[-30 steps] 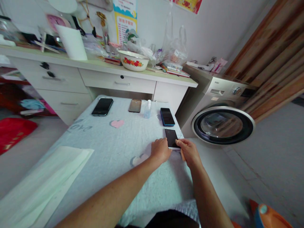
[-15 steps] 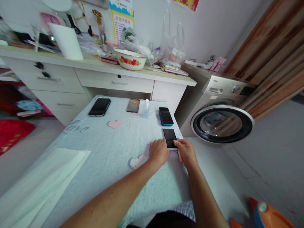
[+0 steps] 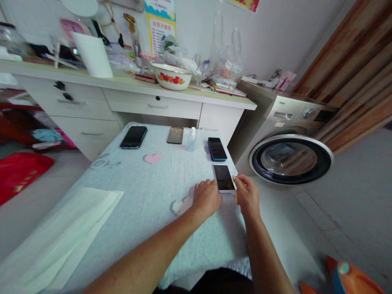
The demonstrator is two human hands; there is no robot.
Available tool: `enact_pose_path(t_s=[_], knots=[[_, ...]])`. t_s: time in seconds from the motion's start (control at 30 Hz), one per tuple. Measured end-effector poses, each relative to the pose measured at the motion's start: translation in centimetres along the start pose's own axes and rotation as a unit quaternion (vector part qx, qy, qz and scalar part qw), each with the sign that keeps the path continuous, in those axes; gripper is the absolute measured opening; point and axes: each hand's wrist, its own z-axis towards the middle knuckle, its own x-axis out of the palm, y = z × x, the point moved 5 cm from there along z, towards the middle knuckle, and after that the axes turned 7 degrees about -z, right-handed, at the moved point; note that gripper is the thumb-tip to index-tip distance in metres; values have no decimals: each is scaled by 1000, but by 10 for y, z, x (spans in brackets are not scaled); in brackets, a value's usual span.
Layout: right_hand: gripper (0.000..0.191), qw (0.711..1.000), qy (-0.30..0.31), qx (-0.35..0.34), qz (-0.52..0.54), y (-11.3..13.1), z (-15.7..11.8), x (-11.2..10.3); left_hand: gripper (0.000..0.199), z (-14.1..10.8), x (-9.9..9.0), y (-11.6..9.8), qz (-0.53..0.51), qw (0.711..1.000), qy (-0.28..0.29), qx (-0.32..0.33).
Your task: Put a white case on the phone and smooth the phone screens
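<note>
A white-edged smartphone [image 3: 224, 178] with a dark screen lies flat near the right side of the cloth-covered table [image 3: 147, 179]. My left hand [image 3: 207, 197] is curled at its left edge, fingertips against the phone and thumb by the lower corner. At the phone's right edge, my right hand [image 3: 247, 194] is closed in a pinch on a small orange cloth [image 3: 236, 199], mostly hidden by the fingers. Just beyond lies a blue-edged phone [image 3: 217, 149]. Farther back stand a clear spray bottle [image 3: 191, 139] and a brownish phone case [image 3: 175, 135].
Another black phone [image 3: 134, 137] lies at the table's far left. Folded pale-green sheeting [image 3: 70, 228] covers the near left corner. Behind stands a white cabinet [image 3: 153, 107] with an enamel bowl [image 3: 172, 76]. A washing machine [image 3: 283, 115] with its door open is to the right.
My right thumb and the orange cloth have moved off the screen to the phone's right edge. My left hand stays by the left edge. The view has shifted slightly.
</note>
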Motion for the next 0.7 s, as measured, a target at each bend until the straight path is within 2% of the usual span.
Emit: enact_pose_path(t_s=[0.07,0.17,0.3,0.47,0.6,0.7], knots=[[31,1000,1,-26,-11,13,-2,2,36,-6,-6,6,-1,1000,10,3],[32,997,53,-32,39,34,-8,20,37,-18,-18,21,6,1000,18,1],[27,987,128,-53,76,64,-21,56,35,-38,-37,48,16,1000,6,7],[17,967,228,-103,56,94,-40,106,33,-63,-63,91,37,999,-9,-20],[14,953,275,-111,60,107,-50,140,41,-65,-101,129,64,996,-44,-50],[14,957,251,-143,39,111,-54,154,46,-53,-137,165,95,988,-80,-91]])
